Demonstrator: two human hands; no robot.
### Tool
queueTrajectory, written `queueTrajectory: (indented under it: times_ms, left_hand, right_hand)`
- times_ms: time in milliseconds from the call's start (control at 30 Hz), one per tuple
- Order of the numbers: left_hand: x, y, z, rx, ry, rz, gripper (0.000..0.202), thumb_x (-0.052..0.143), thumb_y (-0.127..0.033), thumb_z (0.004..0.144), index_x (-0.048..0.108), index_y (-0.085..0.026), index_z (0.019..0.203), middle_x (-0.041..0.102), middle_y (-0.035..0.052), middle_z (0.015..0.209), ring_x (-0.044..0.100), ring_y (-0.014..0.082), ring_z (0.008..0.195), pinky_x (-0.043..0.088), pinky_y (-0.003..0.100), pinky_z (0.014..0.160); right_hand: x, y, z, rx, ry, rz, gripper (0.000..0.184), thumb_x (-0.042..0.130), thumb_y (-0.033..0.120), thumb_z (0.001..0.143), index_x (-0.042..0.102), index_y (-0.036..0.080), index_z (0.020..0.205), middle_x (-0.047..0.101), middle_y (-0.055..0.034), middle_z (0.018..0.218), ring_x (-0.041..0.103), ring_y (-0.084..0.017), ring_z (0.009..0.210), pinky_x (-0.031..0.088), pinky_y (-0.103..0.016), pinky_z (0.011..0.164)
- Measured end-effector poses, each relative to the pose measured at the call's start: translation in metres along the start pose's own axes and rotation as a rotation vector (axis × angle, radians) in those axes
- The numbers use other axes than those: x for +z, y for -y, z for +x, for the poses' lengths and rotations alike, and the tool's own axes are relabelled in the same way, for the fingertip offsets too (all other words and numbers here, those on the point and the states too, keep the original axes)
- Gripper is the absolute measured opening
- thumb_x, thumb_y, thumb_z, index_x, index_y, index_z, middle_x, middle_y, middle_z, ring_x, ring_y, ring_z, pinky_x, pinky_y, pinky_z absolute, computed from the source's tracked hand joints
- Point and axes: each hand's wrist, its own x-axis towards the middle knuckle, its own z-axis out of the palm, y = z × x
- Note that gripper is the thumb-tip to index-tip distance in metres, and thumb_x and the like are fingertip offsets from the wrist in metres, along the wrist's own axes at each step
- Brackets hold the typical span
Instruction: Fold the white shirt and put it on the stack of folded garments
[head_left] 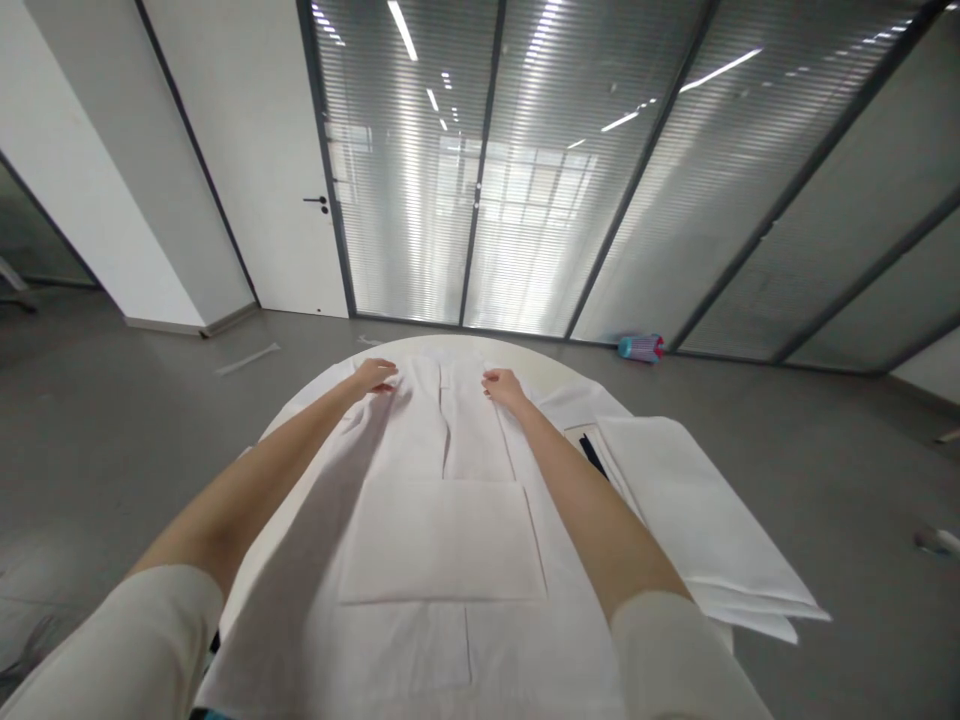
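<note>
A large white garment-like cloth (420, 640) lies spread over a round table (551, 375) and reaches down toward me. At its far end my left hand (377, 376) pinches the cloth's left side, fingers closed on a fold. Opposite it, my right hand (504, 388) has its fingers curled on the cloth's right side. Between the hands a fold or seam runs lengthwise down the middle. Nearer to me a flat rectangular white panel (442, 540) lies on the cloth; whether it is sewn on or loose I cannot tell. Both forearms stretch forward.
Folded white cloth (675, 490) hangs past the table's right edge, with a dark strip (592, 455) beside it. A blue and pink package (641, 348) lies on the floor by the glass partition (525, 200). A white door (247, 150) stands at the back left.
</note>
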Motion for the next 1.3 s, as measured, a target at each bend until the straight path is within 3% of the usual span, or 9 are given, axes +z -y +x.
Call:
queueTrajectory:
  times_ms: [267,367,467,600,700,800,933,1067,1300]
  left_hand:
    - [0.033,-0.002,0.067,-0.139,0.02,-0.219,0.057,0.076,-0.014,0.079,0.051,-0.013,0.13,0.069,0.009,0.095,0.069,0.0157,0.062,0.055,0.026,0.06]
    - [0.045,-0.003,0.077,-0.147,-0.024,-0.256,0.052,0.081,-0.011,0.071,0.056,-0.013,0.117,0.065,0.0024,0.077,0.064,0.0132,0.057,0.053,0.025,0.058]
    - [0.046,-0.011,0.074,-0.099,-0.034,-0.284,0.036,0.085,-0.012,0.065,0.062,-0.014,0.092,0.054,-0.0045,0.057,0.058,0.0116,0.051,0.05,0.023,0.054]
    - [0.025,-0.023,0.041,0.041,-0.019,-0.332,0.035,0.09,-0.021,0.057,0.063,-0.014,0.078,0.056,-0.0032,0.056,0.062,0.0134,0.059,0.053,0.025,0.062]
    - [0.001,-0.016,-0.007,0.263,0.048,-0.312,0.044,0.091,-0.033,0.054,0.07,-0.013,0.087,0.071,0.0065,0.081,0.07,0.0209,0.081,0.055,0.032,0.077]
    - [-0.016,0.013,-0.059,0.54,0.168,-0.189,0.045,0.087,-0.039,0.06,0.073,-0.014,0.095,0.072,0.0125,0.109,0.067,0.0273,0.104,0.052,0.039,0.092]
    - [-0.015,0.064,-0.107,0.67,0.365,0.025,0.028,0.074,-0.034,0.075,0.072,-0.017,0.096,0.066,0.0152,0.124,0.062,0.0276,0.117,0.049,0.04,0.1]
    - [0.0,0.092,-0.119,0.761,0.31,0.218,0.036,0.061,-0.025,0.08,0.067,-0.016,0.114,0.063,0.0162,0.127,0.06,0.0269,0.118,0.051,0.04,0.097]
    - [-0.006,0.085,-0.117,0.867,0.146,0.558,0.038,0.054,-0.024,0.086,0.066,-0.02,0.122,0.063,0.0112,0.128,0.061,0.0269,0.116,0.046,0.043,0.104]
  right_hand:
    - [0.032,-0.008,0.073,0.155,-0.042,0.127,0.064,0.069,0.008,0.078,0.049,0.002,0.138,0.069,-0.0082,0.078,0.062,-0.012,0.052,0.046,-0.019,0.048]
    - [0.031,-0.003,0.076,0.14,-0.097,0.137,0.062,0.069,0.006,0.07,0.056,0.002,0.131,0.066,-0.0039,0.068,0.057,-0.012,0.049,0.042,-0.019,0.044]
    - [0.018,0.006,0.069,0.046,-0.111,0.147,0.041,0.064,0.007,0.068,0.069,0.006,0.109,0.061,0.0006,0.061,0.055,-0.012,0.051,0.041,-0.019,0.047]
    - [-0.011,0.018,0.041,-0.118,-0.102,0.158,0.019,0.059,0.011,0.069,0.072,0.014,0.083,0.062,0.0026,0.066,0.056,-0.012,0.061,0.044,-0.02,0.059]
    - [-0.032,0.012,0.0,-0.315,-0.122,0.085,0.015,0.06,0.014,0.069,0.07,0.017,0.08,0.064,0.0019,0.076,0.057,-0.013,0.068,0.047,-0.023,0.067]
    - [-0.041,-0.014,-0.057,-0.537,-0.116,-0.096,0.015,0.061,0.013,0.072,0.069,0.018,0.084,0.063,-0.0006,0.086,0.057,-0.013,0.071,0.047,-0.025,0.072]
    - [-0.03,-0.055,-0.127,-0.565,-0.043,-0.38,0.018,0.057,0.01,0.082,0.069,0.02,0.092,0.06,-0.0034,0.098,0.057,-0.014,0.079,0.046,-0.026,0.077]
    - [-0.015,-0.073,-0.157,-0.562,-0.056,-0.532,0.027,0.052,0.011,0.09,0.068,0.021,0.109,0.057,-0.0066,0.112,0.059,-0.017,0.091,0.046,-0.028,0.085]
    - [-0.013,-0.059,-0.16,-0.696,-0.061,-0.638,0.041,0.053,0.011,0.087,0.066,0.022,0.124,0.058,-0.0105,0.124,0.051,-0.027,0.114,0.041,-0.039,0.101]
